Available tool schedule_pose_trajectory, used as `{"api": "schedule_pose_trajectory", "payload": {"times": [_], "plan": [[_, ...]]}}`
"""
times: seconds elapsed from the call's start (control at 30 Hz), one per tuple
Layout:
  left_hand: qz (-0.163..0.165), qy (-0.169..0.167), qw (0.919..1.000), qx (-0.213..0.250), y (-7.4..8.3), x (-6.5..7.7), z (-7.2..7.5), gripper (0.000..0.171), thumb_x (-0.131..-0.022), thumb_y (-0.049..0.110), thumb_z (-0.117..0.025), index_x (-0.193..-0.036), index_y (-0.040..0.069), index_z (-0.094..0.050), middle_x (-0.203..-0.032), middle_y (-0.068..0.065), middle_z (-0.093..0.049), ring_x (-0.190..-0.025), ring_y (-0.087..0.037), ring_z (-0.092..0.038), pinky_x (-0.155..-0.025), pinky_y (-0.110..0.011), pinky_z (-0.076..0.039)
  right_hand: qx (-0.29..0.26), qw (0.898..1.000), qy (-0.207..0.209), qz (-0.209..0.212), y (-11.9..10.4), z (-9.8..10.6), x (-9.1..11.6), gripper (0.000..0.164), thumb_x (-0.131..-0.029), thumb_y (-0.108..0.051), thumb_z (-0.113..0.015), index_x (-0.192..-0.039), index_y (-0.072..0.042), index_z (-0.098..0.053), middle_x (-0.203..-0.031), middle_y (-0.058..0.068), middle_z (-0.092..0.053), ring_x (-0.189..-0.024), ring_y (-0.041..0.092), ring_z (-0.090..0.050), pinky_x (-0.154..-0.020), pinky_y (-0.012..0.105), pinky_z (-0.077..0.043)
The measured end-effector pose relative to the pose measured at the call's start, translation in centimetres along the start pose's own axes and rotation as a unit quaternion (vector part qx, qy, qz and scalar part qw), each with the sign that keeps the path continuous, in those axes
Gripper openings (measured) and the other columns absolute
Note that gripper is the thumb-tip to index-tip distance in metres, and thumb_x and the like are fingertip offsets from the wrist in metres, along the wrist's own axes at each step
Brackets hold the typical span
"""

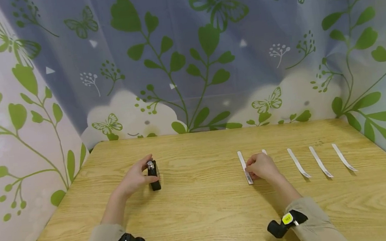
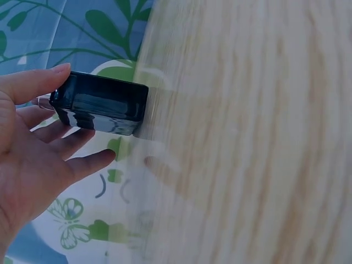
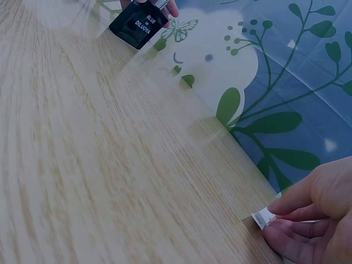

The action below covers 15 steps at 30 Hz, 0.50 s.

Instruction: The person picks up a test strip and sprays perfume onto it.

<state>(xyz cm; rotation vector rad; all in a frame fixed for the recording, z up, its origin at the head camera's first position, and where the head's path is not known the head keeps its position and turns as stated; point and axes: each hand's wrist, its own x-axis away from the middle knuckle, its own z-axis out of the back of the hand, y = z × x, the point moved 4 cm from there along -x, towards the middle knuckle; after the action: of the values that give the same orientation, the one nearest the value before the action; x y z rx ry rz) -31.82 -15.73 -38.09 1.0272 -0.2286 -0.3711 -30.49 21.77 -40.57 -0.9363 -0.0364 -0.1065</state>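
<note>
A dark rectangular perfume bottle (image 1: 155,183) with a silver spray neck stands on the table at the left. My left hand (image 1: 135,179) grips it between thumb and fingers; in the left wrist view the thumb lies along one side of the bottle (image 2: 104,102). White lettering shows on the bottle (image 3: 138,25) in the right wrist view. Right of centre, my right hand (image 1: 264,166) pinches a white paper test strip (image 1: 242,160) by its side near the lower half. The strip's printed end (image 3: 260,218) sticks out past the fingertips in the right wrist view.
Behind my right hand, the tip of another strip (image 1: 264,151) peeks out. Farther right lie more strips in a row, among them one strip (image 1: 321,161) with a curled lower end. A patterned curtain (image 1: 186,57) hangs beyond the wooden table (image 1: 202,199).
</note>
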Motion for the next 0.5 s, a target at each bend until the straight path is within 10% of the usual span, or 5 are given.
{"api": "schedule_pose_trajectory", "payload": {"times": [0.23,0.5], "plan": [[-0.003,0.018,0.9998,-0.011,0.4,0.4,0.4,0.088,-0.087,0.013,-0.065,-0.149,0.005,-0.003,-0.151,-0.023,-0.006,-0.135,-0.046,-0.006,-0.104,-0.06,-0.019,0.002,1.0,-0.006,0.016,-0.7,0.1,0.5,0.015,-0.085,-0.004,-0.062,-0.094,0.008,-0.062,-0.077,0.011,-0.06,-0.059,0.016,-0.058,-0.054,0.026,-0.052],[-0.069,0.138,0.9876,-0.027,3.9,0.1,1.0,0.073,-0.096,0.033,-0.053,-0.149,0.006,-0.01,-0.152,-0.012,-0.018,-0.136,-0.04,-0.013,-0.107,-0.054,-0.019,0.054,0.987,0.043,0.143,-2.4,1.7,1.4,0.023,-0.093,-0.02,-0.058,-0.102,-0.001,-0.066,-0.098,0.012,-0.065,-0.089,0.026,-0.058,-0.074,0.039,-0.048]]}}
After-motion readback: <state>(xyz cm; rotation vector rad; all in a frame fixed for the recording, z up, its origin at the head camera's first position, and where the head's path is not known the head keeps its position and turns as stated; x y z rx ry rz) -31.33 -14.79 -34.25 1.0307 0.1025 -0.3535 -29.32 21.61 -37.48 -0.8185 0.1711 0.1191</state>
